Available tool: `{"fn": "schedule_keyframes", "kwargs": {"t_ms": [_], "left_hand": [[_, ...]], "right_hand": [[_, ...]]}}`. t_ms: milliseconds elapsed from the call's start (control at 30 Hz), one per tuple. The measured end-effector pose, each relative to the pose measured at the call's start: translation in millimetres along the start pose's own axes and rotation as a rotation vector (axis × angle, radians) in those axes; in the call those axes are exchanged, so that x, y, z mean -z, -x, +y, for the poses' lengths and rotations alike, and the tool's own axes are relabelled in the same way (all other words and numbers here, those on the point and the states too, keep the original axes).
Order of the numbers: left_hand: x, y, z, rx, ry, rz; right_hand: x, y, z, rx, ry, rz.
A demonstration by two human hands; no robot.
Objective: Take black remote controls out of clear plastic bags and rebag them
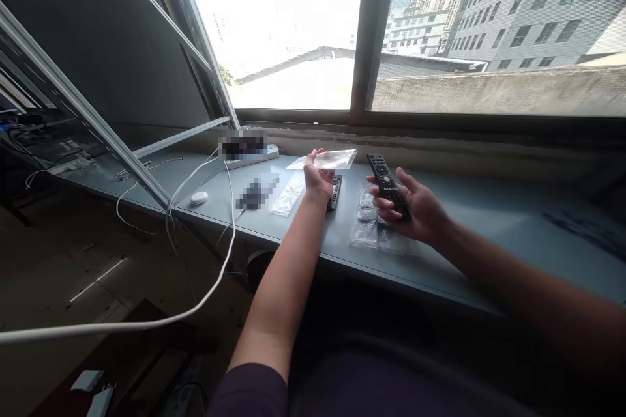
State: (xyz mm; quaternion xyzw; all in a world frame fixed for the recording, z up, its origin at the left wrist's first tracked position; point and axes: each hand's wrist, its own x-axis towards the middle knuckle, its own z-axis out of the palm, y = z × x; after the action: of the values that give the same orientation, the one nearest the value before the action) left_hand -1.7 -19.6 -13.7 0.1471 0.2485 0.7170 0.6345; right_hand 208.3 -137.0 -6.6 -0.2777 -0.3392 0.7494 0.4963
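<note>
My left hand [319,176] is closed on a clear plastic bag [337,159], raised over the grey-blue shelf [469,208]. In my right hand [420,208] lies a black remote control [386,182], tilted with its buttons facing up and the fingers wrapped round its lower half. Behind my left wrist a second remote control [335,192] rests on the shelf, partly hidden. Below and left of my right hand are clear plastic bags [364,225] with contents I cannot make out. Left of my left hand lies another clear bag [287,195].
A white power strip [252,156] sits at the back by the window, partly blurred out. White cables [229,228] hang over the shelf's front edge. A round white object [199,198] stands near that edge. A slanted metal frame [92,104] rises on the left.
</note>
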Motion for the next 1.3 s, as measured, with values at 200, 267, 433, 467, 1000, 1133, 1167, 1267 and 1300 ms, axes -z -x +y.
{"fn": "schedule_keyframes", "kwargs": {"t_ms": [200,267,433,467,1000,1133,1167,1267,1300], "left_hand": [[2.4,-1.6,-0.7,0.001,-0.002,0.004],[2.7,-2.0,-1.0,-0.007,0.009,0.005],[3.6,-3.9,-1.7,-0.005,0.008,-0.018],[3.8,-4.2,-1.8,0.0,0.002,-0.02],[-1.6,1.6,-5.2,0.011,0.025,0.011],[-1.1,-0.5,-6.3,0.0,0.02,-0.002],[-1.0,-0.9,-6.6,-0.004,0.015,-0.007],[-1.4,-1.2,-7.3,-0.009,-0.005,-0.008],[-1.7,-1.0,-7.4,-0.007,-0.012,-0.005]], "right_hand": [[-1.8,1.3,-3.5,-0.036,-0.073,-0.026],[-1.0,0.7,-2.7,-0.041,-0.064,0.001],[-3.9,0.1,-2.3,-0.039,-0.066,0.175],[-5.3,0.2,-2.6,-0.031,-0.069,0.184],[-3.7,2.2,-6.2,-0.028,-0.185,0.062],[-6.4,2.4,-7.6,-0.033,-0.166,0.133],[-6.5,2.3,-8.6,-0.034,-0.163,0.147],[-3.7,0.6,-11.1,-0.01,-0.115,0.164],[-1.7,-0.4,-11.0,0.007,-0.074,0.162]]}}
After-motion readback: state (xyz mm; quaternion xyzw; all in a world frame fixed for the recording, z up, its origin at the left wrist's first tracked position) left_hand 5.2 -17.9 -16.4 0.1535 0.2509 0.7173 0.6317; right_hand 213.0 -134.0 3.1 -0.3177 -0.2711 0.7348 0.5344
